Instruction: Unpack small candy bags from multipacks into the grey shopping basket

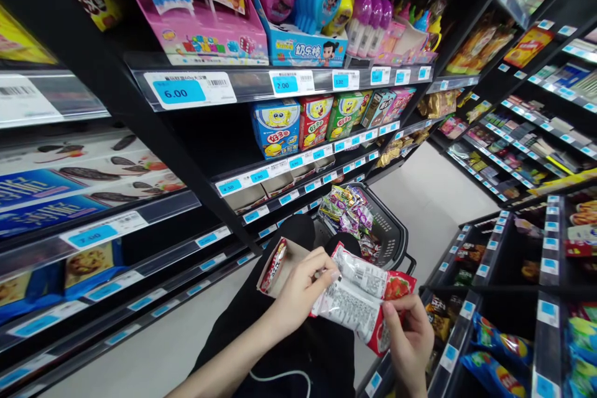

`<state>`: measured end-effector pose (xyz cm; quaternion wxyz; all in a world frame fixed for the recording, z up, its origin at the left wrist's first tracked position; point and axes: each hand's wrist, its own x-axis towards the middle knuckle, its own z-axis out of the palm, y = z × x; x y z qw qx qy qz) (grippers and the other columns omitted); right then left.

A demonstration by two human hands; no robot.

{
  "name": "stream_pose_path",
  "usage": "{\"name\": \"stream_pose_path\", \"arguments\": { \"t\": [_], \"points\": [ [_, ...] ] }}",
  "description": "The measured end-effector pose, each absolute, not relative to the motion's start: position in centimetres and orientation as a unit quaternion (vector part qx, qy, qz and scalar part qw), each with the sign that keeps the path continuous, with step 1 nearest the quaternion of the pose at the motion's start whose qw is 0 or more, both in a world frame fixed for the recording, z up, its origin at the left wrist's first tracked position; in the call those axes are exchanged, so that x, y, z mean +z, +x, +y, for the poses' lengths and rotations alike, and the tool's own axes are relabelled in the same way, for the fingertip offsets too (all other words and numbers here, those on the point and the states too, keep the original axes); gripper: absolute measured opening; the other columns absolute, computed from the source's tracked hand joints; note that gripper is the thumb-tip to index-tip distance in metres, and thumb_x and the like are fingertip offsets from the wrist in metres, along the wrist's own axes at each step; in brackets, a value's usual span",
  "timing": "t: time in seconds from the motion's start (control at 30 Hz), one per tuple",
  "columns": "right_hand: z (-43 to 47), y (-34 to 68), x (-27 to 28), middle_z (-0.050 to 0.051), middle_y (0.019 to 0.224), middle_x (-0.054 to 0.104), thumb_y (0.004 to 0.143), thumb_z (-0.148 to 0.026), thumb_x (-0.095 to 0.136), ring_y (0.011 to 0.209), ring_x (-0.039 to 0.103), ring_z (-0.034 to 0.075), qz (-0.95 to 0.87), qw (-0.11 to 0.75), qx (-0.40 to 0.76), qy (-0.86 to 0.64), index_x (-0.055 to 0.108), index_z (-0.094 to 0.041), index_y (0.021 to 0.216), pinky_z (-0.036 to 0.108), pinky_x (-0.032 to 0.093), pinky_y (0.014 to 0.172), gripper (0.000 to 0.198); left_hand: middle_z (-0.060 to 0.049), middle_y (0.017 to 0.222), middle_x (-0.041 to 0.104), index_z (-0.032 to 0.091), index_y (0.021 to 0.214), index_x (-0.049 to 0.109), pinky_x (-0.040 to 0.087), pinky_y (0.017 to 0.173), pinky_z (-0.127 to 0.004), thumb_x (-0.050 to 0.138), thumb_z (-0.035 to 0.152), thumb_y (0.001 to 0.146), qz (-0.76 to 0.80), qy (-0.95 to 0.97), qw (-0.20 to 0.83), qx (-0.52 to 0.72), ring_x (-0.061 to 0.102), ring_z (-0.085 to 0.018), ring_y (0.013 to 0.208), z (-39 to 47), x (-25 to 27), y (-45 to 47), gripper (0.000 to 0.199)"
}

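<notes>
Between my hands is a red and white snack packet [357, 295], its printed back facing up and strawberry pictures at its right end. My left hand [305, 286] pinches the packet's left side between thumb and fingers. On the right edge, my right hand [410, 336] grips it with the thumb on top. An open cardboard box [291, 253] rests on my lap just behind my left hand, with a red packet [276, 264] inside at its left wall. Part of the box is hidden by my left hand.
A dark shopping basket [394, 230] stands on the floor ahead, holding several snack packets [347, 208]. Shelves with price tags line the left, carrying SpongeBob boxes [276, 127] and toy candies. Chip bags [499, 348] lie in racks at the right. A white cable [284, 375] crosses my lap.
</notes>
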<state>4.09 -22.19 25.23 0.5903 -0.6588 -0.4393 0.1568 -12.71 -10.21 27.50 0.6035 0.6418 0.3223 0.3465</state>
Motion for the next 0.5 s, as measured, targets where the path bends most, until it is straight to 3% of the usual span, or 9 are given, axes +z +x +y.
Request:
{"name": "stream_pose_path", "arguments": {
  "t": [0.07,0.17,0.37,0.5],
  "points": [
    [-22.15,3.99,25.41,-0.004,0.062,0.055,0.08,-0.022,0.066,0.053,0.052,0.01,-0.444,0.598,0.146,-0.652,0.056,-0.02,0.071,0.018,0.042,0.051,0.013,0.004,0.068,0.047,0.018,0.076,0.049,0.034,0.06,-0.023,0.058,0.026,0.084,0.309,0.559,0.697,0.326,0.043,-0.011,0.063,-10.23,27.03,-12.5,0.014],
    [-22.22,4.04,25.57,-0.004,0.071,0.056,0.075,-0.021,0.07,0.061,0.055,0.011,-0.412,0.618,0.139,-0.654,0.057,-0.022,0.079,0.019,0.044,0.057,0.014,0.005,0.068,0.053,0.021,0.083,0.042,0.034,0.056,-0.02,0.067,0.027,0.077,0.269,0.42,0.805,0.322,0.046,-0.01,0.057,-10.36,26.47,-12.38,0.026],
    [-22.35,3.96,25.33,-0.002,0.063,0.059,0.073,-0.03,0.072,0.058,0.054,0.011,-0.3,0.632,0.334,-0.632,0.062,-0.02,0.066,0.019,0.044,0.055,0.016,0.003,0.068,0.057,0.018,0.077,0.05,0.042,0.056,-0.02,0.078,0.023,0.063,0.243,0.228,0.863,0.38,0.053,-0.01,0.058,-10.99,26.62,-11.94,0.032],
    [-22.43,3.28,25.0,0.004,0.068,0.071,0.064,-0.037,0.078,0.063,0.065,0.019,-0.219,0.65,0.409,-0.602,0.074,-0.022,0.066,0.027,0.051,0.058,0.016,0.0,0.066,0.059,0.014,0.071,0.06,0.042,0.055,-0.019,0.078,0.028,0.061,0.257,0.173,0.874,0.373,0.054,-0.01,0.057,-10.66,26.88,-12.23,0.025]
  ]
}}
